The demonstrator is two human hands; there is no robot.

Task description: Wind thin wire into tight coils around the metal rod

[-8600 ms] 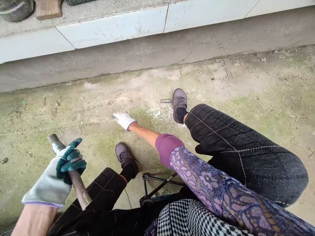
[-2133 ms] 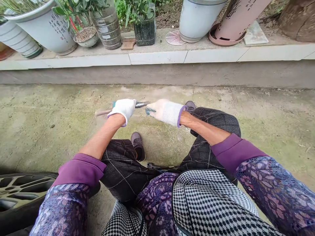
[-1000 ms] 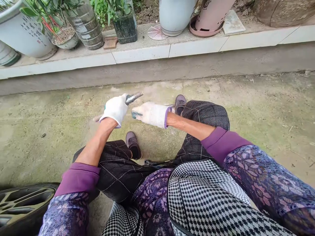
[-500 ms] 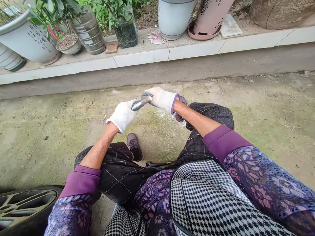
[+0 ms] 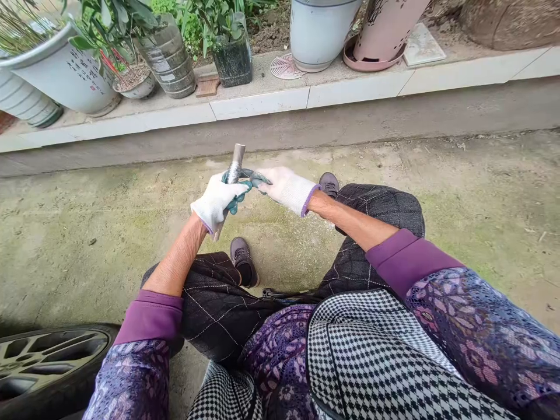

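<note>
My left hand (image 5: 219, 198), in a white glove with green-coated fingers, is wrapped round a short rod (image 5: 238, 154). A silvery wire-like winding (image 5: 234, 172) covers part of the rod just above my fingers. The rod stands nearly upright, with its pale lower end showing below the glove. Close by on the right, my right hand (image 5: 284, 185), gloved the same way, has its fingers pinched together. A dark curved piece shows between the two hands near the rod; whether it is a strip or a coated glove finger I cannot tell.
Beyond the hands runs a low tiled ledge (image 5: 262, 107) bearing a white pot (image 5: 321, 35), a pink pot (image 5: 385, 29) and several other planters. At lower left lies a car wheel (image 5: 56, 361). My shoes (image 5: 240, 256) rest on the mossy concrete floor (image 5: 109, 216).
The rod has swung from pointing right, toward my right hand, to nearly upright in my left hand. My right hand has shifted slightly right and down, apart from the rod's end.
</note>
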